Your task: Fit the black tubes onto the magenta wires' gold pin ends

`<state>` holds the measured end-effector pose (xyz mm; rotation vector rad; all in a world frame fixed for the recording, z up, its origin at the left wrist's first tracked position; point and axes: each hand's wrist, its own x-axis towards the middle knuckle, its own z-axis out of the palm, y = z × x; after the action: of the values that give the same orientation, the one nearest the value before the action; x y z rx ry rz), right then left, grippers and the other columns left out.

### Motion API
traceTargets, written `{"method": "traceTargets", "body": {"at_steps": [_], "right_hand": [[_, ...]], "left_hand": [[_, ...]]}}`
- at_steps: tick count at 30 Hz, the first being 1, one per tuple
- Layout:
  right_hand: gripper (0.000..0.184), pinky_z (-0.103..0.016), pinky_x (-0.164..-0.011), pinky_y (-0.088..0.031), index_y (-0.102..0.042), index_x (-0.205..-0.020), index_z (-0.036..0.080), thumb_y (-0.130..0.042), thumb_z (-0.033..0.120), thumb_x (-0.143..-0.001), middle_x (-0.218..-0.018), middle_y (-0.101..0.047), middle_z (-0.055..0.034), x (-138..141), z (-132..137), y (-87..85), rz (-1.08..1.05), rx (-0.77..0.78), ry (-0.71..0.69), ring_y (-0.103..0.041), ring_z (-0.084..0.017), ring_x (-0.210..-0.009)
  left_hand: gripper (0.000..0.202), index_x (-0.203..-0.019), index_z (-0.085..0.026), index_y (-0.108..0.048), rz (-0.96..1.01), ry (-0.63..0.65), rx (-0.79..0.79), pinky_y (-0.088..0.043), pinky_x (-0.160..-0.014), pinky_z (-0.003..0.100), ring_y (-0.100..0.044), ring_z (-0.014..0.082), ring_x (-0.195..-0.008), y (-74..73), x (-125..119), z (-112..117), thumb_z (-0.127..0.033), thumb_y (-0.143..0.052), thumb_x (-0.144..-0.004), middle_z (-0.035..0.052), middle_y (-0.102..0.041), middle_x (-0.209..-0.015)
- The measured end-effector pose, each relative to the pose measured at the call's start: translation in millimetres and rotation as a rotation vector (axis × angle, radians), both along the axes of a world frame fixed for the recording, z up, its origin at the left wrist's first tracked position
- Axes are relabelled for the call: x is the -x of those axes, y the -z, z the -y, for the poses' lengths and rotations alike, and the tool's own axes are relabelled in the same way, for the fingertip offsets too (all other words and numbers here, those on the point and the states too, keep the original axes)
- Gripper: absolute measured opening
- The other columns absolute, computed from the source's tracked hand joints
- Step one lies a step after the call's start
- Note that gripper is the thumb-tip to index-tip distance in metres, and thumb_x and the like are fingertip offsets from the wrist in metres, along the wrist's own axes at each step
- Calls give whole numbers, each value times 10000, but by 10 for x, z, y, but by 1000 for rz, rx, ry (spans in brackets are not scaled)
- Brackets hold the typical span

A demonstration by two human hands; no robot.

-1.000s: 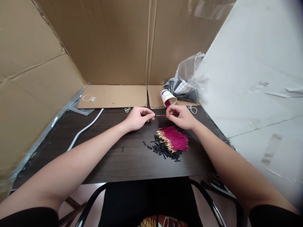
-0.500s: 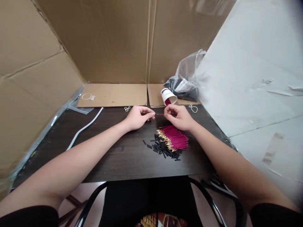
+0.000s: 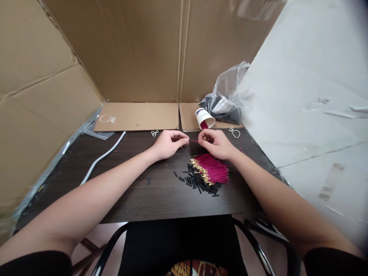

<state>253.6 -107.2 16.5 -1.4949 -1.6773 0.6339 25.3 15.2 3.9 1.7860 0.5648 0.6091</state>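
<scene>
Wire [image 3: 194,141], thin magenta, sat near desk's [image 3: 129,184] far edge, left hand [image 3: 168,144] & right hand [image 3: 217,144] both pinched on it. Looked light, bendy; best gripped close to tip.

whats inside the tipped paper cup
Magenta wires show at the mouth of the paper cup. Its wall hides how deep they go and anything else inside.

Cup [image 3: 204,118] behind wire pile [image 3: 212,169] on table [image 3: 143,199]

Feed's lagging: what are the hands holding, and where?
One magenta wire: the right hand pinches its right part, the left hand pinches its left end.
</scene>
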Motion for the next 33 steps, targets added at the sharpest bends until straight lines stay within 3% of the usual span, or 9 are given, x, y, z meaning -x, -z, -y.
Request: {"method": "traceTargets", "body": {"at_steps": [4, 8, 11, 14, 18, 24, 33], "right_hand": [[78, -355, -748, -464, -689, -852, 220, -707, 257, -918, -844, -696, -37, -79, -22, -5, 133, -51, -43, -591, -187, -765], [54, -385, -823, -475, -742, -865, 213, -740, 231, -915, -868, -693, -53, -153, -45, 6, 288, -102, -57, -631, -210, -821], [37, -376, -818, -468, -755, -913, 207, -778, 236, -909, -879, -696, -44, -188, -17, -49, 314, -79, -66, -631, -205, -829], [71, -353, -773, -453, -740, -905, 210, -803, 242, -904, -864, -698, -23, -195, 41, -154, 305, 31, -161, -617, -190, -803], [52, -347, -783, -459, -737, -884, 215, -778, 186, -899, -879, -711, -25, -161, 79, -240, 328, 121, -318, -623, -194, -816], [140, -370, -832, -465, -737, -871, 220, -686, 111, -943, -912, -745, -50, -104, 56, -189, 378, 134, -373, -639, -223, -862], [162, -406, -899, -430, -678, -876, 201, -631, 150, -1023, -924, -725, -76, -65, 104, -215, 466, 103, -291, -613, -239, -911]], "left_hand": [[277, -1223, -142, -785, 40, -78, -59, -564, -837, 348, -685, 176, -866, 34, -8, -42, -300, -756, -996, 120, -819, -1111], [129, -1055, -159, -772, -43, -106, -157, -519, -794, 339, -640, 177, -823, 26, 4, -39, -237, -757, -953, 74, -779, -978], [72, -952, -185, -787, -127, 19, -268, -499, -789, 358, -610, 194, -810, -21, 39, -7, -235, -799, -901, 56, -759, -917], [78, -884, -221, -821, -127, 221, -383, -508, -958, 423, -657, 250, -995, -82, 83, 12, -290, -857, -887, 70, -776, -1000], [136, -907, -277, -884, -164, 433, -405, -471, -1076, 472, -652, 291, -1108, -141, 127, 4, -404, -924, -881, 77, -778, -1049], [127, -997, -365, -925, -260, 498, -447, -359, -1166, 515, -602, 317, -1204, -144, 143, 3, -392, -947, -875, 64, -760, -1162], [114, -901, -260, -848, -263, 480, -417, -391, -1147, 508, -629, 311, -1190, -146, 139, 19, -369, -857, -933, 69, -793, -1110]]}}
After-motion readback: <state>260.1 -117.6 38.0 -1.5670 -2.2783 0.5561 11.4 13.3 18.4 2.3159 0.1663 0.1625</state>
